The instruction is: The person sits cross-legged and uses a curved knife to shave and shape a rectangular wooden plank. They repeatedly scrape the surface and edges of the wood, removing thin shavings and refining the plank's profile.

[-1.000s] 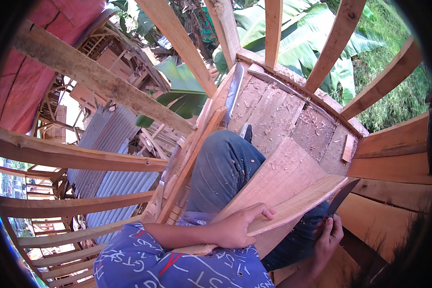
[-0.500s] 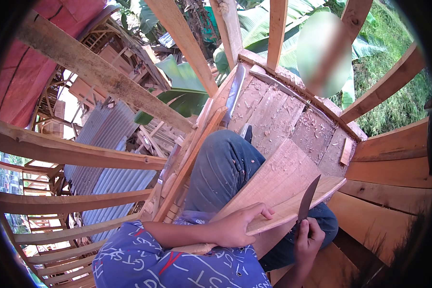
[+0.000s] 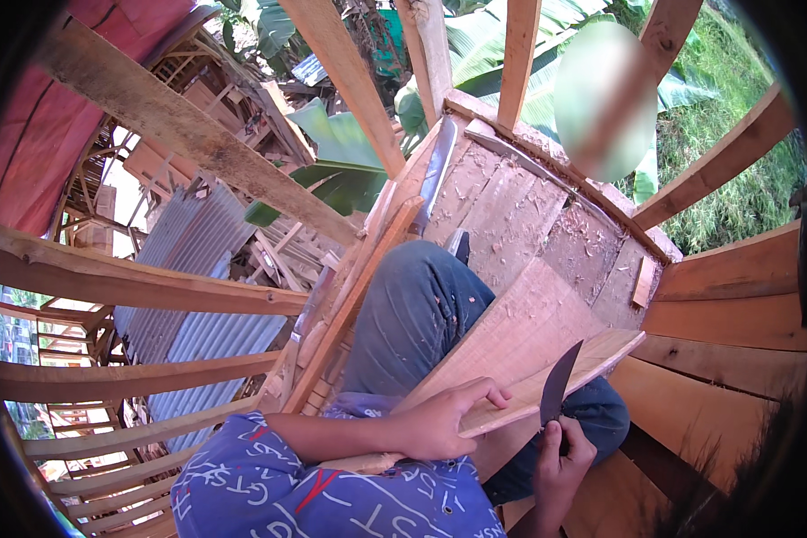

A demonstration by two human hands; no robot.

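A dark knife [image 3: 559, 384] with a curved blade points upward in my right hand [image 3: 563, 455], whose fingers are closed round its handle. The blade is close against the edge of a thin wooden plank [image 3: 594, 355]; whether it touches cannot be told. My left hand [image 3: 441, 419] grips the plank's near end, with the thumb and a finger over its top. Beneath lies a wider wooden board [image 3: 524, 327] slanting across my lap, partly covered by the plank. My knee in blue jeans [image 3: 421, 300] rises left of the boards.
Wood shavings lie scattered over the plank floor [image 3: 493, 202]. A small wood offcut [image 3: 643, 282] rests near the right wall of boards [image 3: 722, 323]. Slanted timber posts [image 3: 336, 76] and rails [image 3: 134, 287] enclose the left and far sides. Corrugated metal sheets [image 3: 211, 332] lie beyond them.
My right hand and the knife have shifted slightly left and down, toward my body along the plank's edge. My left hand and the boards stay put.
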